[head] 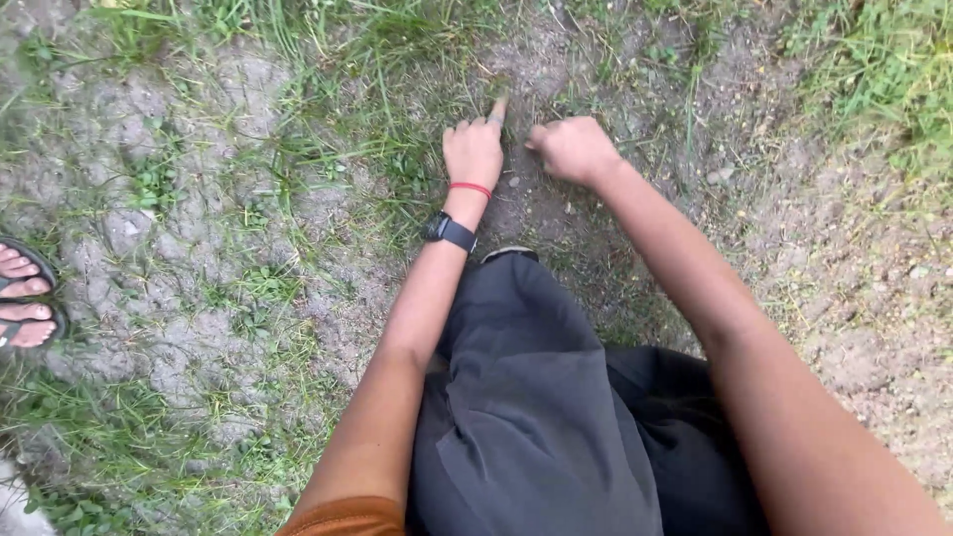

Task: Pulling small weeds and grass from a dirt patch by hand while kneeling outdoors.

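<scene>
Two bare hands on crumbly, grassy soil.
The left hand (474,151) points one finger away, other fingers curled; the right hand (573,149) is fisted, its contents unclear, on dark bare soil (536,203).

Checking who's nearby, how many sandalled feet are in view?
2: both sandalled feet at the left edge, one above the other, partly cut off; more may lie outside.

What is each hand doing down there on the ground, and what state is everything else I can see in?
left hand: knuckles up, index finger stretched forward onto the dirt, holding nothing visible.
right hand: curled into a loose fist just above the soil; whether it holds anything is hidden.
red band: worn on the left wrist.
black watch: strapped on the left forearm.
soil patch: bare, dark, between grass tufts.
sandalled feet: another person's, standing at the left edge.
</scene>
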